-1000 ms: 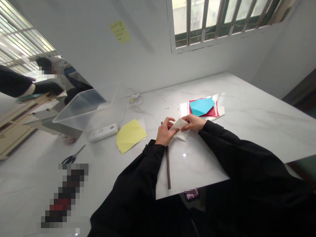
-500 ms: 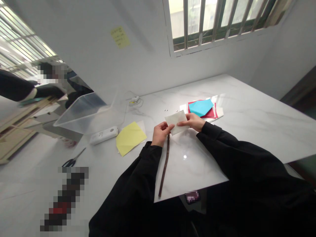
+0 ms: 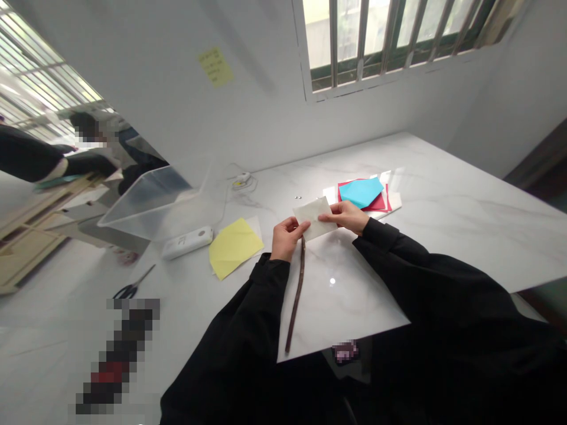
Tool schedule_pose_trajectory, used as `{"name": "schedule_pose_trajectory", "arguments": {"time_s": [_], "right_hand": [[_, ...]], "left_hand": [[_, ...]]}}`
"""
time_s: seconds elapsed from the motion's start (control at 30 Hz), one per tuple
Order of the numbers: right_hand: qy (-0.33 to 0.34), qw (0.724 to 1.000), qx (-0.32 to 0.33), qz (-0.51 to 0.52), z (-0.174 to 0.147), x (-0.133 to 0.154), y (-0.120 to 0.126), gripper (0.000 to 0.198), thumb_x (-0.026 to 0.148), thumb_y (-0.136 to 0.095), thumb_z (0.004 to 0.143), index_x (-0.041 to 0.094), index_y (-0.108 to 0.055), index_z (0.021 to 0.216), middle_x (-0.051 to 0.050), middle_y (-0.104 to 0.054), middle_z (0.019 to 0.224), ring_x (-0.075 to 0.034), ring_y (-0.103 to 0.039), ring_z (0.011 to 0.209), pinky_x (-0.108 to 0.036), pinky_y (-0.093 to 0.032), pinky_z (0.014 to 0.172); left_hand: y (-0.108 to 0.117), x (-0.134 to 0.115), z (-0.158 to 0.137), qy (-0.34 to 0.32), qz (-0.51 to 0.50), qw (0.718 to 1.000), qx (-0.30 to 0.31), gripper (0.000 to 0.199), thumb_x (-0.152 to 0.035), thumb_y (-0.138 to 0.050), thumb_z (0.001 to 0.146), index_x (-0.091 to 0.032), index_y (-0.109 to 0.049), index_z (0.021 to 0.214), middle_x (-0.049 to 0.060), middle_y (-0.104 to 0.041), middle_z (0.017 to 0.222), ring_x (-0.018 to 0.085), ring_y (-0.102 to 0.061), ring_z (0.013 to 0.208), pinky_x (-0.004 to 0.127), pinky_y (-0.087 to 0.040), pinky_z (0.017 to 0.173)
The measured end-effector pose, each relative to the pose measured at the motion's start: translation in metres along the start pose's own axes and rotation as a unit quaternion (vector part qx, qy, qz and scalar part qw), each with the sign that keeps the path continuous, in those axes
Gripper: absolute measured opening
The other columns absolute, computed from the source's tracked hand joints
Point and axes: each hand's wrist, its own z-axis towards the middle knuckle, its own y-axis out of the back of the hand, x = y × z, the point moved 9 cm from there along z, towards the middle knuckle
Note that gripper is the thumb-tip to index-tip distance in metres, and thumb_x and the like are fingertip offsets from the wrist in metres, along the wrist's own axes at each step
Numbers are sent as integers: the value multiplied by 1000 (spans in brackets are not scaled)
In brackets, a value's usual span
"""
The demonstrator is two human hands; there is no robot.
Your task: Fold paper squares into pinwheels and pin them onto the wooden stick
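1. Your left hand (image 3: pixel 286 239) pinches the left side of the white paper (image 3: pixel 312 211).
2. Your right hand (image 3: pixel 352 217) pinches its right side, with the thumb on top.
3. So the paper sits between your two hands, over the table (image 3: pixel 447 200), and tilts a little up to the right.
4. The brown stick (image 3: pixel 296 298) is long and thin. It runs from near to far, and its far end leans a bit right.
5. That far end meets the paper's near left corner, right by your left hand, so the left is the closer hand. I can't tell if your left fingers grip it too.
6. The blue sheet (image 3: pixel 361 192) lies just past your right hand; the yellow sheet (image 3: pixel 234 243) lies to your left.
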Motion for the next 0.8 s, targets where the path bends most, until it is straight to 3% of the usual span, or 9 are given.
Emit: {"name": "schedule_pose_trajectory", "arguments": {"time_s": [0.1,0.3,0.47,0.8], "right_hand": [[11,1000,-9,-17,0,1,1,40,44,-94,68,13,-83,91,-6,-80,82,-16,-68,67,-24,-49,57],[20,999,-6,-39,0,3,-1,39,44,-92,69,13,-83,90,-9,-82,91,-21,-73,77,-28,-56,68],[45,995,2,-86,2,3,-5,37,44,-86,75,12,-83,92,-10,-81,89,-21,-73,75,-26,-54,62],[116,965,-5,-235,-4,16,-12,43,48,-75,82,9,-83,97,-7,-78,79,-21,-69,72,-26,-47,59]], "left_hand": [[0,1,0,3,2,1000,6,55,-50,-96,58,-13,-78,94,8,-78,90,21,-72,81,34,-57,81],[-1,2,1,5,15,1000,13,56,-50,-96,59,-12,-80,97,9,-79,89,21,-72,80,34,-58,81],[-3,5,-2,26,23,999,21,63,-53,-97,55,-12,-82,100,11,-80,90,24,-73,80,36,-58,80],[-1,11,-2,40,49,998,16,60,-55,-97,54,-11,-82,91,12,-80,86,23,-72,74,36,-58,77]]}}
